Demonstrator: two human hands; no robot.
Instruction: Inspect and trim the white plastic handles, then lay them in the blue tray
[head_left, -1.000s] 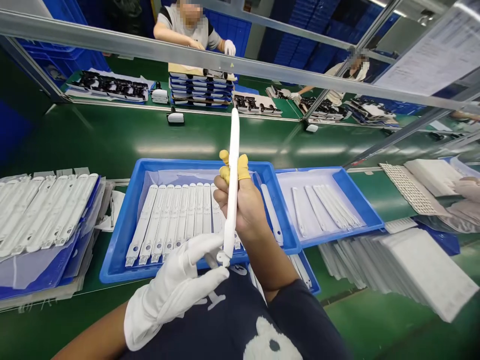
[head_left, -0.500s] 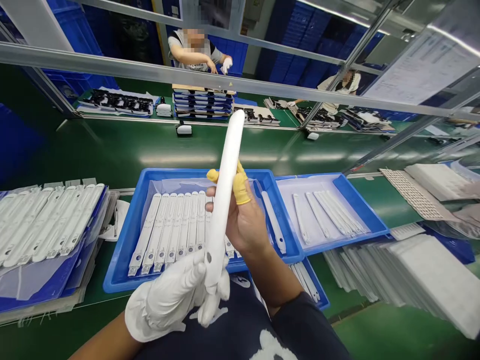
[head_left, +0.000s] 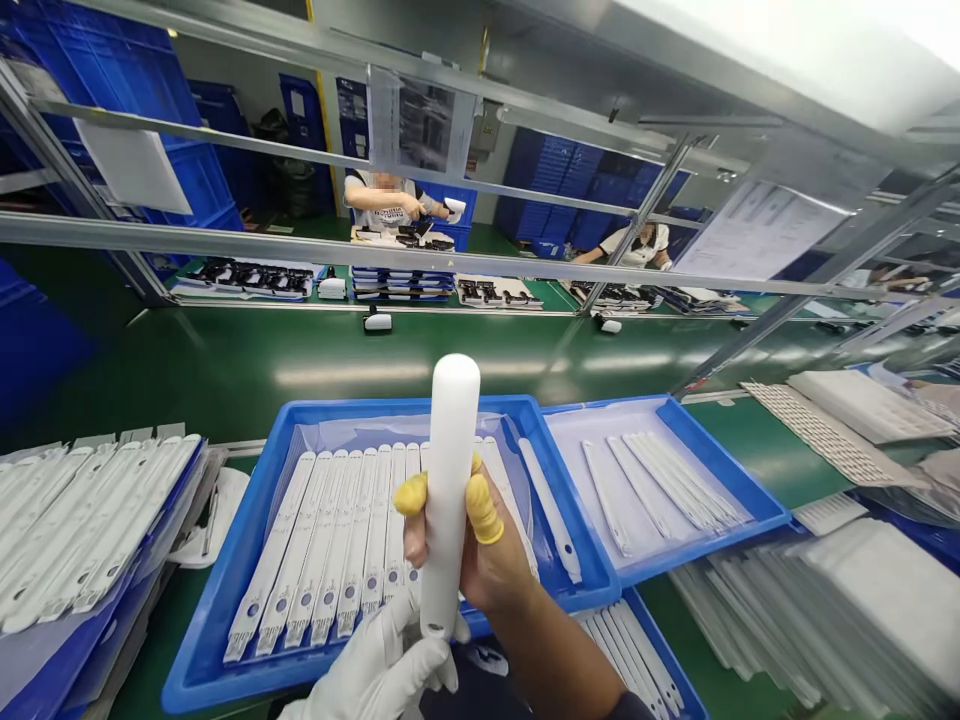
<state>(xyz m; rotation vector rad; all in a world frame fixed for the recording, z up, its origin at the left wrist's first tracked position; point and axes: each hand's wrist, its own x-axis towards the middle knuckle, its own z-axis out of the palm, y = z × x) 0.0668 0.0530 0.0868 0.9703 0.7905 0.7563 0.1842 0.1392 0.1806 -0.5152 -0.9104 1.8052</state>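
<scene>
White plastic strip point(head_left: 450, 480): held up in front of the large blue tray point(head_left: 360, 408), nearly upright, rounded end on top, small hole near the lower end.
Right hand point(head_left: 495, 572): yellow finger cots point(head_left: 484, 510) on some fingertips; thumb and fingers closed around the strip's sides at mid-length.
Left hand point(head_left: 379, 665): white-gloved, fingers gathered narrowly at the strip's lower end.
Row in large tray: similar white strips point(head_left: 273, 548) side by side, printed ends nearest the person.
Smaller tray point(head_left: 726, 458): adjoins on the right, holding more slim strips point(head_left: 675, 480).
</scene>
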